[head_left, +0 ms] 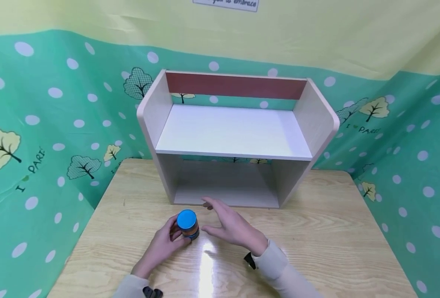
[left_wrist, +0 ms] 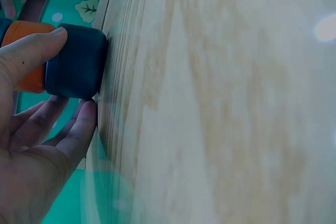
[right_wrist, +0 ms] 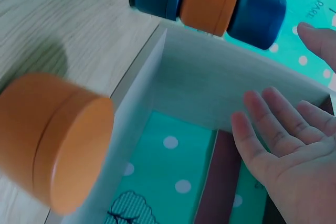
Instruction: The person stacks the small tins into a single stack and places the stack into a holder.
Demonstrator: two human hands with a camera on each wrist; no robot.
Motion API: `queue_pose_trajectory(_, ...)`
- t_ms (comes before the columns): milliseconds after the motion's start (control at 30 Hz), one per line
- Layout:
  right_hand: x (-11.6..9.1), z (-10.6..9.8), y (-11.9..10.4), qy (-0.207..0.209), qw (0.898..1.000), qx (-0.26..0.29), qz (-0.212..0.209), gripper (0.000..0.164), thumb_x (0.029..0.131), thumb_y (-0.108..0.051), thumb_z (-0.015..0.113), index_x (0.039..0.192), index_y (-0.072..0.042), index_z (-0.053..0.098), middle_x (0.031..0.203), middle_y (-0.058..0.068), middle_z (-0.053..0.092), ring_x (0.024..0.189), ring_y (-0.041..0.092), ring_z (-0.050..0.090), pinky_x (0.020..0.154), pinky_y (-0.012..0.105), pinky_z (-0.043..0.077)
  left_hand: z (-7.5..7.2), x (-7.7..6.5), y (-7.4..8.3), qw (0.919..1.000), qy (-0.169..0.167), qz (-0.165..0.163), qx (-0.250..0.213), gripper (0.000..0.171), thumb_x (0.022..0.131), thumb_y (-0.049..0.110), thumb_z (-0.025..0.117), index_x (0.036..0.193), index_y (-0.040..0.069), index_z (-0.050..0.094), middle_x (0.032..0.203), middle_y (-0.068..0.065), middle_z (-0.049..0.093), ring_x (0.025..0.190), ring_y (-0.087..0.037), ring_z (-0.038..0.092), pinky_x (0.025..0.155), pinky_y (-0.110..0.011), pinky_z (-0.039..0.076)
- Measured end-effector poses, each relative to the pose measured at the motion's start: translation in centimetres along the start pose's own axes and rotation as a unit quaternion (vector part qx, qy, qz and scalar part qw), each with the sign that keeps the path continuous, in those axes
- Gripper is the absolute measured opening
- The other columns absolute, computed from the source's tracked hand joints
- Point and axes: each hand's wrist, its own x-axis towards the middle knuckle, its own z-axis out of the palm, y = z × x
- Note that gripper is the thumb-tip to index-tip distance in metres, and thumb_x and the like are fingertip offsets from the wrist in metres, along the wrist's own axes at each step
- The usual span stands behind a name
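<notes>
My left hand (head_left: 163,241) grips a short stack of dark blue and orange cylinders (head_left: 187,221) on the table, thumb on one side and fingers behind. From above, a bright blue round top shows. In the left wrist view the lowest dark blue cylinder (left_wrist: 79,60) is at the tabletop, with the thumb on it near the orange one (left_wrist: 32,32). My right hand (head_left: 232,225) hovers just right of the stack, fingers spread, holding nothing. A separate orange cylinder (right_wrist: 50,142) stands near the right wrist camera; it does not show in the head view.
A white two-level shelf unit (head_left: 235,132) with a reddish-brown back strip (head_left: 235,85) stands at the table's far side, behind the hands. The light wooden table (head_left: 328,244) spreads around. Green dotted cloth (head_left: 41,107) hangs behind and on both sides.
</notes>
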Motion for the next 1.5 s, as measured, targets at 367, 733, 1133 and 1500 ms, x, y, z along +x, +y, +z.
queue_pose_trajectory(367,-2.5,-1.8,1.1,0.033,0.999,0.016,0.027,0.078,0.091,-0.025,0.077,0.154,-0.011,0.034,0.137,0.003,0.057,0.124,0.016,0.054,0.100,0.039,0.053,0.1,0.0,0.0,1.0000,0.003,0.001,0.004,0.078,0.077,0.007,0.087,0.144,0.005,0.048,0.134,-0.016,0.059,0.121,-0.033,0.059,0.099,-0.030,0.052)
queue_pose_trajectory(733,-5.0,-2.5,2.9,0.068,0.997,0.016,0.041,0.079,0.088,-0.020,0.080,0.153,-0.012,0.036,0.135,0.003,0.058,0.124,0.014,0.052,0.105,0.040,0.049,0.1,0.0,0.1,1.0000,-0.001,0.004,0.002,0.079,0.077,0.007,0.087,0.144,0.004,0.047,0.134,-0.017,0.059,0.121,-0.034,0.059,0.098,-0.031,0.053)
queue_pose_trajectory(1133,-6.7,-2.2,4.5,0.095,0.993,0.036,0.054,0.079,0.086,-0.014,0.081,0.152,-0.010,0.037,0.135,0.009,0.059,0.124,0.021,0.054,0.102,0.049,0.050,0.0,0.1,-0.1,1.0000,0.001,-0.003,0.001,0.079,0.078,0.007,0.087,0.145,0.003,0.045,0.135,-0.017,0.058,0.122,-0.033,0.058,0.099,-0.030,0.052)
queue_pose_trajectory(1500,-7.7,-1.2,6.2,0.107,0.992,0.038,0.057,0.080,0.084,-0.010,0.083,0.150,-0.005,0.038,0.135,0.012,0.057,0.120,0.026,0.055,0.097,0.054,0.052,0.1,0.1,-0.2,1.0000,0.004,-0.006,0.006,0.079,0.078,0.008,0.087,0.146,0.003,0.045,0.133,-0.017,0.059,0.121,-0.032,0.058,0.099,-0.030,0.052)
